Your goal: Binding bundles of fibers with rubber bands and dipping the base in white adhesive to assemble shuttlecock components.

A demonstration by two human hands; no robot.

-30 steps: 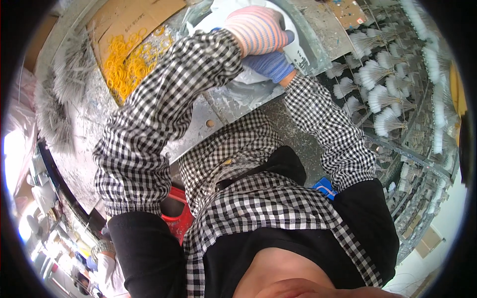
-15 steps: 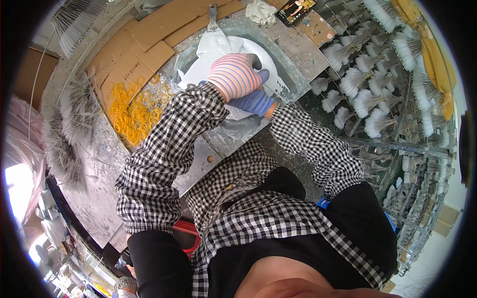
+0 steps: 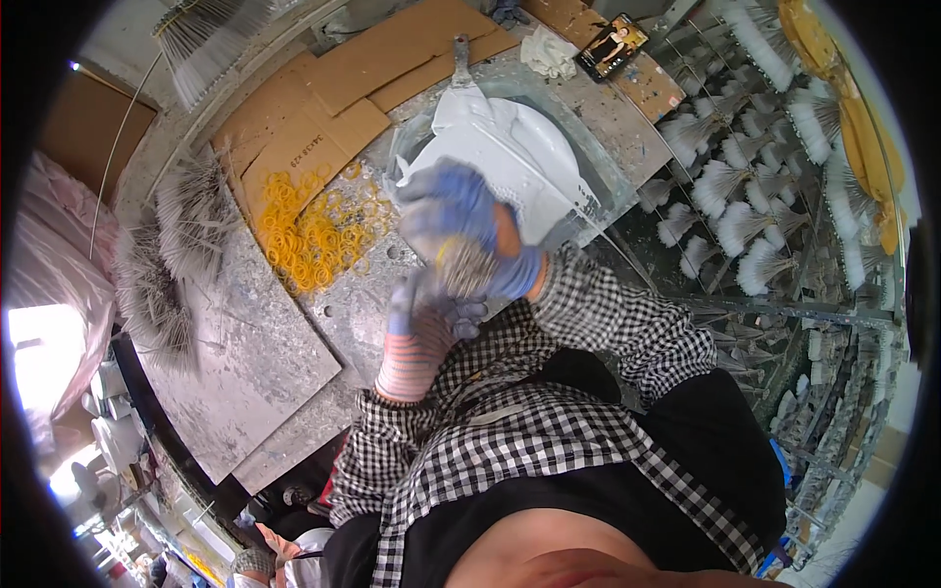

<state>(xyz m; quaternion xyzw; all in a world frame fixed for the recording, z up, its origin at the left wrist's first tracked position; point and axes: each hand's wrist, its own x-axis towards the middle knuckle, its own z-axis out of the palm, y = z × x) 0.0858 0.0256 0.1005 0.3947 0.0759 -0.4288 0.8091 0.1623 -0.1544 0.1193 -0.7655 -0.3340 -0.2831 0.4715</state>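
My right hand (image 3: 453, 211), in a blue-grey glove and blurred by motion, is closed round a bundle of thin grey wire-like stems (image 3: 467, 269). A yellow band seems to circle the bundle, though blur hides its detail. Just below, my left hand (image 3: 421, 338), in a pink-striped glove with grey fingertips, has its thumb raised beside the bundle. Its other fingers curl near the stem ends; whether they touch them I cannot tell. Beyond the hands lies a round pool of white paste (image 3: 529, 157) on a glassy plate, with a scraper (image 3: 462, 61) resting at its far edge.
Yellow rubber bands (image 3: 314, 230) are heaped left of the hands, by cardboard sheets (image 3: 323, 108). Grey stem bundles (image 3: 186, 225) lie farther left. On the right, a rack (image 3: 750, 304) carries many white-tipped bundles. A phone (image 3: 613, 47) and a white cloth (image 3: 549, 51) sit at the back.
Both hands have come back from over the white paste toward my body. They were clasped together, left over right; now the left is lower and the stem bundle shows. The view has shifted slightly.
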